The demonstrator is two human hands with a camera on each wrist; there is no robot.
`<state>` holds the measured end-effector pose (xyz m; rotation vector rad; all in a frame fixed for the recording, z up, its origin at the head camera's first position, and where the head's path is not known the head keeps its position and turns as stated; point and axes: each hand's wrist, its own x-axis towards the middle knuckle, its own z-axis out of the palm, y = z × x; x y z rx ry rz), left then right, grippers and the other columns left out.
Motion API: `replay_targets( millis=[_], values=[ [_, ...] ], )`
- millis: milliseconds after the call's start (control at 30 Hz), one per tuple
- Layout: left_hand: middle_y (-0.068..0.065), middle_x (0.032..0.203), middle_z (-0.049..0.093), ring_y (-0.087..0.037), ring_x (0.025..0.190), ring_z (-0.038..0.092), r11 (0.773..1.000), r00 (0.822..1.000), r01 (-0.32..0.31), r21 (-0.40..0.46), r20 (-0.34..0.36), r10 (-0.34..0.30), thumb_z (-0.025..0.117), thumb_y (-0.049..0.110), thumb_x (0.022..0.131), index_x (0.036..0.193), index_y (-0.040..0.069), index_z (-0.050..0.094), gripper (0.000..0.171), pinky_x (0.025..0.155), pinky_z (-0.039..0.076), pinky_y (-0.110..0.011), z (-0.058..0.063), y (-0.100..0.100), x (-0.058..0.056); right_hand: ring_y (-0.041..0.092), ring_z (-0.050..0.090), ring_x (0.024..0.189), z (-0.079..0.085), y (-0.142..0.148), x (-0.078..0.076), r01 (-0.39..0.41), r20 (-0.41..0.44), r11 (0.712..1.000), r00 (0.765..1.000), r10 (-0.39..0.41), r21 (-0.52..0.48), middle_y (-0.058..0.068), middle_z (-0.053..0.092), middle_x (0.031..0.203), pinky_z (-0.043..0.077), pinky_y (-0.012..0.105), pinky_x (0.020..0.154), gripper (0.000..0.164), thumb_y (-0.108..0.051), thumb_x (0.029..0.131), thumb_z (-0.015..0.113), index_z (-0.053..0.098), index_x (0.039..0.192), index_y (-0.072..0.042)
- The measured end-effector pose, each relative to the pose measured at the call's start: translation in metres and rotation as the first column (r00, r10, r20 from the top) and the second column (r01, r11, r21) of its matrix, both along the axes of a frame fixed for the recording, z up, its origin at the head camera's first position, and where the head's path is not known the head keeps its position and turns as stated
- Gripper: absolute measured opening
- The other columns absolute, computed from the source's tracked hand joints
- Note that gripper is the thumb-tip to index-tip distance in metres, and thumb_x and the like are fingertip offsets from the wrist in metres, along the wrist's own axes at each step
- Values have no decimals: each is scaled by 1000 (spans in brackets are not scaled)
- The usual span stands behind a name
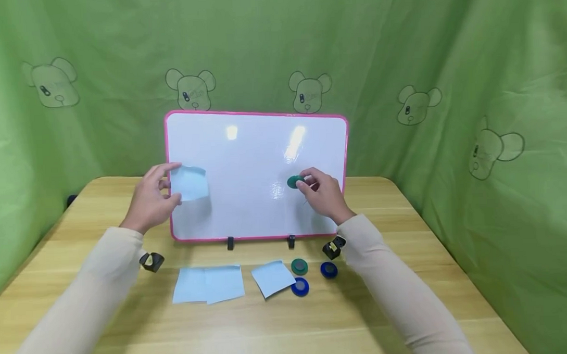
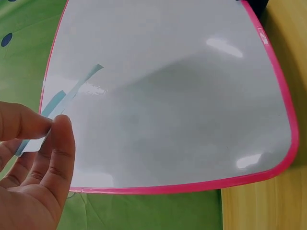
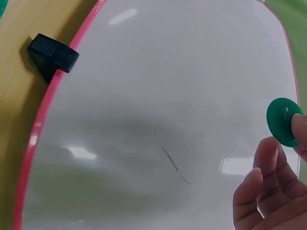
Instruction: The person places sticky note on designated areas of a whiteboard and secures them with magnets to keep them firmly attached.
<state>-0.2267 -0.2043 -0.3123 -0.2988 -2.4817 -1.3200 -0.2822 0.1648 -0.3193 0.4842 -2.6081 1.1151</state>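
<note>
Near the whiteboard's (image 1: 246, 178) left side, my left hand (image 1: 150, 202) pinches a light blue sticky note (image 1: 192, 184) by its left edge. The left wrist view shows the note (image 2: 79, 86) nearly edge-on between thumb and fingers; whether it touches the board I cannot tell. At the right half of the board, my right hand (image 1: 326, 196) grips a green round magnet (image 1: 293, 182) between thumb and fingers. The right wrist view shows the magnet's (image 3: 279, 120) smooth face, in front of the board surface.
The pink-framed board stands upright on black feet (image 1: 230, 243). On the wooden table (image 1: 214, 335) before it lie blue notes (image 1: 223, 284), a separate note (image 1: 272, 279), a green magnet (image 1: 299, 266) and two blue magnets (image 1: 329, 269). Green curtain (image 1: 260, 42) hangs behind.
</note>
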Motion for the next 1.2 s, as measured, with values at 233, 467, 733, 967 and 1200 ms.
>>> replay_targets(
  millis=[233, 467, 733, 967, 1200],
  values=[
    [-15, 123, 47, -28, 99, 51, 999, 999, -44, -31, -22, 43, 61, -9, 78, 143, 8, 44, 70, 69, 55, -33, 4, 4, -11, 25, 57, 78, 8, -7, -9, 7, 3, 1000, 1000, -7, -9, 13, 67, 93, 50, 35, 65, 17, -19, 98, 58, 57, 111, -8],
    [-15, 130, 46, -31, 104, 53, 998, 998, -57, -4, 4, 57, 61, -8, 79, 144, 10, 43, 70, 74, 57, -41, 5, 5, -19, 25, 56, 79, 10, -17, -18, -4, 15, 1000, 1000, 4, -24, 12, 65, 92, 50, 35, 65, 17, -19, 98, 58, 55, 110, -8],
    [-15, 134, 45, -34, 107, 55, 999, 1000, -26, 37, -17, 26, 60, -8, 81, 144, 10, 43, 68, 80, 56, -45, 5, 8, -33, 25, 55, 83, 9, -24, -28, -5, -7, 999, 1000, 5, -41, 12, 64, 94, 50, 35, 70, 17, -21, 98, 58, 55, 108, -7],
    [-14, 138, 41, -35, 114, 54, 996, 1000, -16, 83, 13, 15, 60, -8, 82, 145, 11, 40, 69, 83, 55, -47, 7, 9, -42, 24, 54, 82, 8, -34, -37, -11, -34, 998, 999, 10, -57, 11, 62, 92, 48, 33, 71, 17, -19, 97, 59, 57, 108, -6],
    [-14, 142, 39, -35, 115, 53, 995, 1000, -7, 100, 27, 4, 61, -10, 82, 145, 11, 41, 69, 82, 55, -45, 10, 7, -51, 22, 55, 84, 13, -46, -42, -1, -16, 998, 1000, 0, -64, 9, 63, 94, 49, 32, 72, 19, -21, 97, 59, 58, 110, -6]
  ],
)
